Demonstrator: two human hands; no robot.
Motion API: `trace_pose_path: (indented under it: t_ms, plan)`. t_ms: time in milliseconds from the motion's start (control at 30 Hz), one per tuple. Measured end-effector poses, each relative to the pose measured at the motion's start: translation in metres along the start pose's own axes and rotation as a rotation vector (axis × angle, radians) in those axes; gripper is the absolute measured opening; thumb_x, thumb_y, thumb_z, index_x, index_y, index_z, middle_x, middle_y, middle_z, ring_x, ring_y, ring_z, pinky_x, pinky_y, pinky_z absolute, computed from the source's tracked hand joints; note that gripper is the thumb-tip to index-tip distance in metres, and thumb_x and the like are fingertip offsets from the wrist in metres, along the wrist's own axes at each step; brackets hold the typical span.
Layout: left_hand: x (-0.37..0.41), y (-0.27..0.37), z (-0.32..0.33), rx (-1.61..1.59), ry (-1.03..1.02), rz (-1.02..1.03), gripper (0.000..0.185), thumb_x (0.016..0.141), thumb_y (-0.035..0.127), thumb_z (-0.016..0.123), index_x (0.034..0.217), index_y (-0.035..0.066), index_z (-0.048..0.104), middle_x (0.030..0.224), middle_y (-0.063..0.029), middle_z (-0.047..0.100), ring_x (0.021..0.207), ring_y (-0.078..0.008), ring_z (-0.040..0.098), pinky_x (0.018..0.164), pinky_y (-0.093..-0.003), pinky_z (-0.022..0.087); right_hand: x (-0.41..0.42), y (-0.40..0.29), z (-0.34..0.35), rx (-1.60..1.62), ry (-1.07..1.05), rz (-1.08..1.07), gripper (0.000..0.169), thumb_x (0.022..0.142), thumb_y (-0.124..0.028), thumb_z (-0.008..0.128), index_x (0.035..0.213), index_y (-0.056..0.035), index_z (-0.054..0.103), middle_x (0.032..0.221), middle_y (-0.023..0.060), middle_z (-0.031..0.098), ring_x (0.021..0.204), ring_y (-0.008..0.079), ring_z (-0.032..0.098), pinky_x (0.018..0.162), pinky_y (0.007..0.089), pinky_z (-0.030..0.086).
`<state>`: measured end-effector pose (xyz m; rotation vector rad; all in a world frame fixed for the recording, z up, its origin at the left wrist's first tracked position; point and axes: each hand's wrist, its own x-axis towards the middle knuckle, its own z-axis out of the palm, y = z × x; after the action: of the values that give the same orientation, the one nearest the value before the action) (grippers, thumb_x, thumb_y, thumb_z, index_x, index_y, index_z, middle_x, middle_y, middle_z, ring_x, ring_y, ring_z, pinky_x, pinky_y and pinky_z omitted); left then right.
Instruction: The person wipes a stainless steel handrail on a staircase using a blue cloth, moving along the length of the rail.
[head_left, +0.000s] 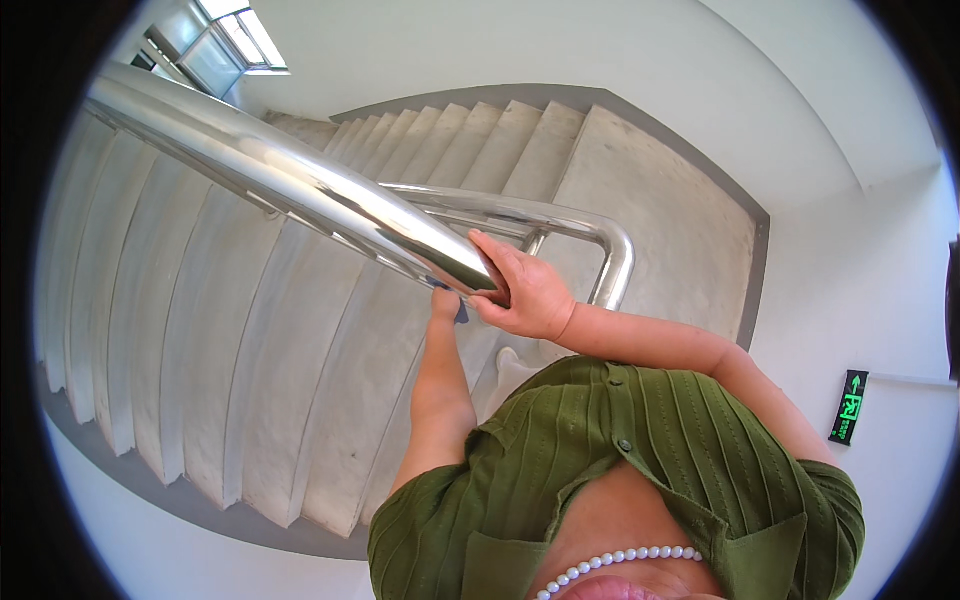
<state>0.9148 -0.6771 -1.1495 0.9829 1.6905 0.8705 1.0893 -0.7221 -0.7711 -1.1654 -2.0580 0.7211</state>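
A thick, polished stainless steel handrail (322, 176) slants from the upper left down to its near end in front of me. My right hand (536, 294) grips that end from above, thumb and fingers spread around the tube. Below the rail, my left hand (445, 302) holds a small dark blue cloth (462, 313) against the thinner lower bar (360, 247). The rail hides part of its fingers and most of the cloth.
Concrete steps (300, 337) lie under the rail on the left. Beyond a bent steel rail (619, 255), another flight (480, 142) meets a landing (660, 180). A lit exit sign (849, 407) hangs at the right; a window (251, 37) is at the upper left.
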Motion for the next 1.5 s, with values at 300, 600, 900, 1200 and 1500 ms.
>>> trace_pose_path:
  t_ms: [300,600,900,1200,1500]
  plan:
    - [-0.061,0.045,0.01,-0.401,0.117,0.27,0.04,0.087,0.008,0.062,0.124,-0.008,0.064,0.114,-0.0265,0.072,0.11,-0.0361,0.069,0.096,-0.0412,0.052,-0.003,0.008,0.008,-0.02,0.043,-0.026,0.088,0.079,-0.022,0.08,0.155,-0.0062,0.04,0.128,0.0224,0.065,0.11,0.0421,0.066,0.093,0.0458,0.056]
    - [-0.174,0.228,-0.104,-0.547,0.137,0.099,0.04,0.1,0.001,0.05,0.139,-0.002,0.057,0.129,-0.0156,0.067,0.115,-0.0243,0.066,0.098,-0.0363,0.053,-0.004,0.008,0.009,-0.029,0.12,-0.049,0.083,0.081,-0.024,0.079,0.154,-0.01,0.042,0.118,0.0225,0.069,0.098,0.0428,0.069,0.085,0.0456,0.057]
    - [-0.185,0.351,-0.132,-0.497,0.322,0.852,0.075,0.111,0.052,0.041,0.161,-0.001,0.026,0.158,-0.0174,0.042,0.145,-0.0256,0.043,0.119,-0.0379,0.033,-0.003,0.001,0.007,-0.034,0.069,0.011,0.077,0.084,-0.029,0.074,0.152,-0.009,0.043,0.124,0.0227,0.067,0.106,0.0422,0.066,0.09,0.0481,0.054]
    - [-0.124,0.389,-0.148,0.09,0.813,0.867,0.06,0.095,0.025,0.07,0.147,0.0,0.054,0.149,-0.0317,0.043,0.136,-0.0466,0.047,0.116,-0.0469,0.037,-0.003,0.001,0.006,-0.031,0.057,0.021,0.077,0.085,-0.032,0.073,0.152,-0.0088,0.043,0.126,0.0218,0.066,0.108,0.0419,0.065,0.09,0.049,0.054]
    - [-0.075,0.461,-0.224,0.068,0.916,0.736,0.097,0.074,0.028,0.088,0.155,0.003,0.042,0.151,-0.0311,0.043,0.14,-0.0441,0.046,0.118,-0.0446,0.038,-0.004,-0.001,0.003,-0.017,0.059,0.004,0.075,0.086,-0.03,0.073,0.152,-0.0081,0.043,0.128,0.0191,0.065,0.11,0.0399,0.065,0.091,0.0478,0.054]
